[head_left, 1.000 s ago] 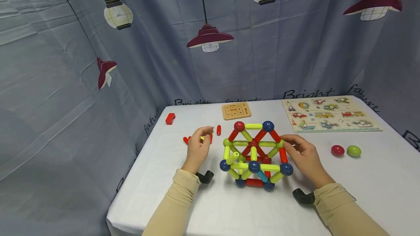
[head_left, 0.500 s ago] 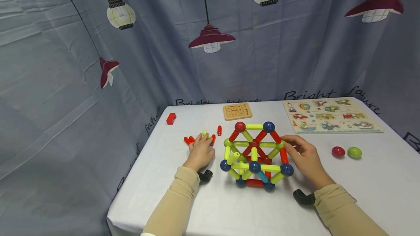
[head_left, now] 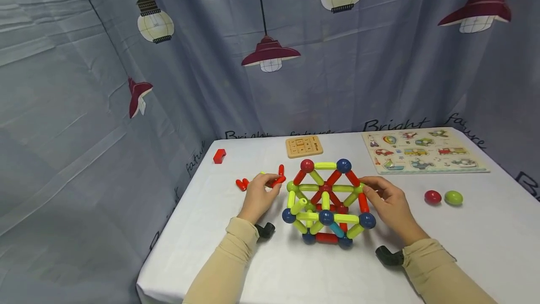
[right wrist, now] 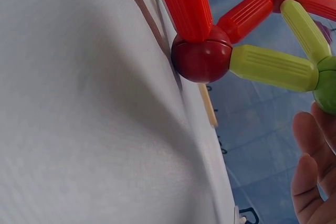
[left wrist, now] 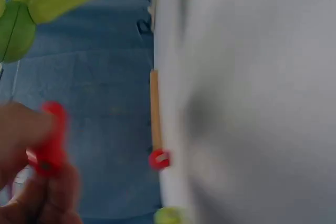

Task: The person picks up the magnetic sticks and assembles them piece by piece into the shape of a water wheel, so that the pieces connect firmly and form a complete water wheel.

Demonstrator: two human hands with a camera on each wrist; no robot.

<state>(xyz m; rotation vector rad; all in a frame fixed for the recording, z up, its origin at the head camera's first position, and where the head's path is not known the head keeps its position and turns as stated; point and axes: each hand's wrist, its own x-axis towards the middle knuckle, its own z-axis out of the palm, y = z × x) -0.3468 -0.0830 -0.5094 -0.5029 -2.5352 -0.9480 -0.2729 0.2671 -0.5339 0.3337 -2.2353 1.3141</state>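
Note:
My left hand (head_left: 257, 199) pinches a red magnetic rod (head_left: 278, 181) between thumb and fingers, just above the table and left of the ball-and-rod structure. In the left wrist view this red rod (left wrist: 55, 140) is blurred. The structure (head_left: 326, 216) of navy, red and green balls joined by red, yellow-green and blue rods stands on the table. On its right side, my right hand (head_left: 391, 204) holds a green ball (head_left: 360, 188) at a corner. The right wrist view shows fingertips against that green ball (right wrist: 327, 85); the thumb is not clearly seen there.
Loose red rods (head_left: 240, 185) lie beyond the left hand, with another red rod (head_left: 281, 170) farther back. A red block (head_left: 219, 156), a wooden number board (head_left: 303, 146) and a picture puzzle (head_left: 405, 165) lie behind. Red (head_left: 432, 197) and green (head_left: 453, 198) balls sit right.
My left hand has come down to the loose rods, picked up a red rod and lifted it slightly toward the structure. The right hand stays at the green ball.

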